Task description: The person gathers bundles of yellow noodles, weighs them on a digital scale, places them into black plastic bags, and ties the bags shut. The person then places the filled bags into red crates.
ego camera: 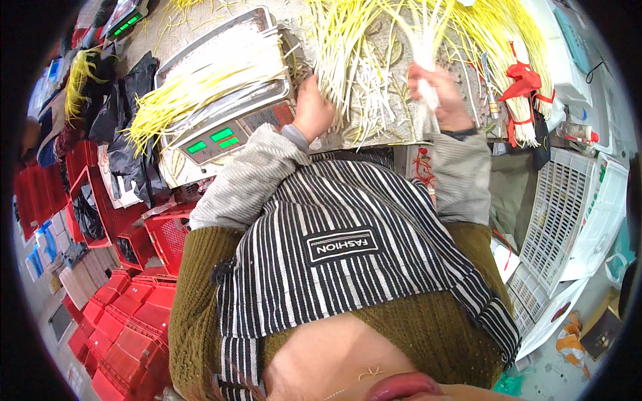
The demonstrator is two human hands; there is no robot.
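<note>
My right hand [437, 90] is closed around a bunch of yellow-and-white garlic chives [425, 40], their white ends hanging below the fist; the hand is slightly blurred. My left hand [315, 108] rests at the left edge of a loose pile of chives [341, 55], its fingers partly hidden against the stalks; whether it grips any cannot be told. Left of it, a layer of chives [215, 80] lies across the metal tray of a digital scale [213, 140] with lit green displays. Short white stalks [373, 95] lie scattered between my hands.
At the right are chive bundles tied with red ribbon [522, 82], a knife [487, 75] and a bottle with a red cap [577, 132]. A black plastic bag [133, 125] hangs left of the scale. Red crates [125, 321] stand lower left, a white plastic basket [556, 215] lower right.
</note>
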